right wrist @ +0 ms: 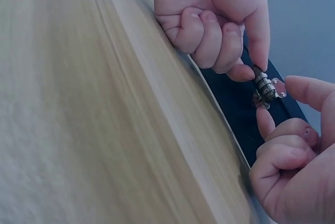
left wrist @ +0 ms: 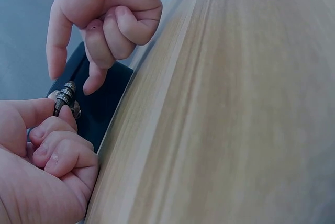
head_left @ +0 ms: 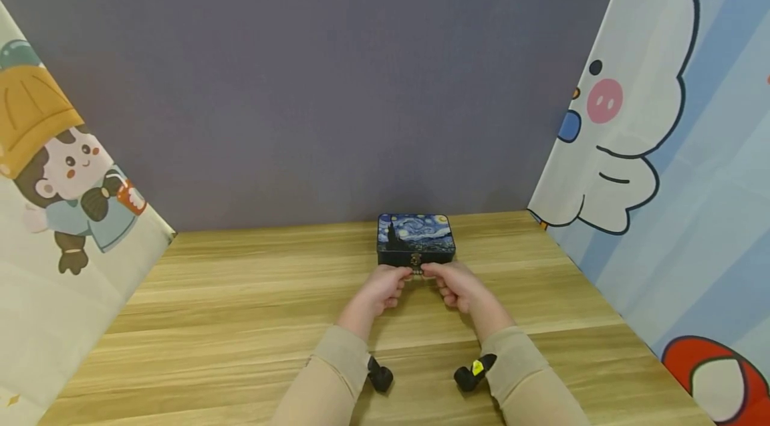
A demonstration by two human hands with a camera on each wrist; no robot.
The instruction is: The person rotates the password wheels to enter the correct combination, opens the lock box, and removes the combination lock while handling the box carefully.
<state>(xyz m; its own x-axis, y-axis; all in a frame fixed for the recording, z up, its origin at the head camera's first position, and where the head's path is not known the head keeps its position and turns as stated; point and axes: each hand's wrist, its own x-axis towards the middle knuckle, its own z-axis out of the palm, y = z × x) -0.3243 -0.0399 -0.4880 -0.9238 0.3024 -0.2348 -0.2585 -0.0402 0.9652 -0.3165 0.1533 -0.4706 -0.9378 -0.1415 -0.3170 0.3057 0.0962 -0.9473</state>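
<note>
A dark box point(head_left: 415, 233) with a swirling blue night-sky picture on its lid stands at the back of the table. From the metal clasp point(head_left: 416, 257) on its front hangs a small combination padlock point(right wrist: 265, 86) with ridged number rings. The left hand point(head_left: 382, 287) pinches one end of this padlock between thumb and index finger, its other fingers curled in. At the other end is the right hand point(head_left: 458, 285); its thumb and index finger point(right wrist: 309, 89) are spread apart beside the padlock, holding nothing, and the remaining fingers are folded.
The wood-grain table point(head_left: 240, 319) runs up to a grey back panel point(head_left: 337, 78). Cartoon-printed panels stand on the left point(head_left: 72, 212) and right point(head_left: 637, 265). Each sleeved forearm carries a black wrist device, the left one point(head_left: 380, 376) and the right one point(head_left: 472, 374).
</note>
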